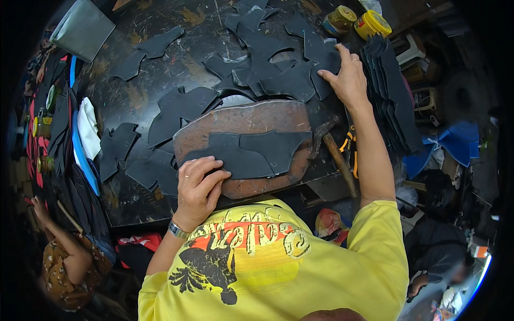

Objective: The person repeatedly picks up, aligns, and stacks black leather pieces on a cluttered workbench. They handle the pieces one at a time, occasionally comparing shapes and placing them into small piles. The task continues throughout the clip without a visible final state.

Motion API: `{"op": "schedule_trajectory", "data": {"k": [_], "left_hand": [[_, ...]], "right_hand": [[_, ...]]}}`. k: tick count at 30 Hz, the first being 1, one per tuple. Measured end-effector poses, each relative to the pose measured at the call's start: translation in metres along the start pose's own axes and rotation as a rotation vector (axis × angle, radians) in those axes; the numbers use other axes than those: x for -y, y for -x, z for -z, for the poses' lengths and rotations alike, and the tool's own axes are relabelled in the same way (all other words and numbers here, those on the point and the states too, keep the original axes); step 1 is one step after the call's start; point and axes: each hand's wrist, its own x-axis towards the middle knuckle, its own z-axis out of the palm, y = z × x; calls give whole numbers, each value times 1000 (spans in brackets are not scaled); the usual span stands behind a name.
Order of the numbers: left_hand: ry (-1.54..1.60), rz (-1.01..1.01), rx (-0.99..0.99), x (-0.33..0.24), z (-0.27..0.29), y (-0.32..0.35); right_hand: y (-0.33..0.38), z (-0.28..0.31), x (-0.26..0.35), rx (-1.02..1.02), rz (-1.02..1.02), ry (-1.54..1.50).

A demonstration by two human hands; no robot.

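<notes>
While the person leans over the dark worktop (160, 80), the left hand (199, 184) lies on a black cut leather piece (243, 152). Its fingers are bent and press down on the left end of that piece; they are not wrapped around anything. This piece sits on a brown oval board (267, 115) near the front edge of the worktop, and it touches a second black piece just beside it on the same board.

Toward the back right corner, the right hand (348, 80) rests flat, with its fingers spread wide, on a heap of black cut pieces (273, 69). It presses on the heap and does not grip.

Close to the right edge of the worktop, a hammer (334, 150) with a wooden handle lies by the board. A neat stack of black pieces (388, 91) stands on that side too. Two small yellow-lidded jars (356, 21) sit at the back edge. More black pieces are scattered near the left edge.

Another person in a patterned brown sleeve (61, 267) is down by the front left corner.
</notes>
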Motion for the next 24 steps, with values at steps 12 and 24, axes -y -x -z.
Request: {"op": "schedule_trajectory", "data": {"k": [12, 24], "left_hand": [[2, -10, -6, 7, -4, 1], [-4, -19, -1, 6, -2, 0]], "right_hand": [[-25, 4, -27, -20, -111, -849], [-39, 12, -26, -68, -280, -1276]]}}
